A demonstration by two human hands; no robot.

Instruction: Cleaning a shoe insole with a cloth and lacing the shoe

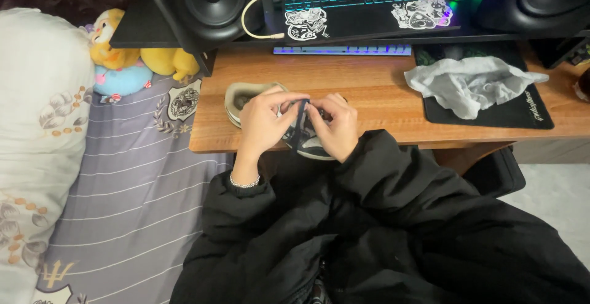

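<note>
Left hand: the left hand [263, 120] is curled, fingertips pinched on the dark flat shoelace [298, 126] near the top of the shoe.
Right hand: the right hand [338, 126] is curled, thumb and fingers closed on the same lace from the right side.
Shoe: the grey, black and white lace-up sneaker [307, 143] lies at the near edge of the table, between and under both hands; its beige padded collar [236, 98] shows to the left of the left hand.
Stickers: two white-and-black cartoon stickers [306, 23] sit on the near deck of the black laptop with a blue-lit keyboard [362, 3], one left, one right [423, 13].
Mat: a black rectangular mouse mat [491, 110] lies at right, with a small pale script mark at its near right corner; a crumpled white cloth [470, 83] rests on it.
Speakers: a black speaker [212, 3] stands far left, a second one [544, 0] far right.
Surface: the brown wooden table [381, 89] carries all items.
Room: a bed with a grey striped sheet bearing crest prints [129, 175] adjoins the table at left; a yellow plush toy [132, 58] and a white floral pillow [37, 120] lie on it.
Clothing: black padded jacket sleeves [381, 230]; a bead bracelet [244, 183] on the left wrist.
</note>
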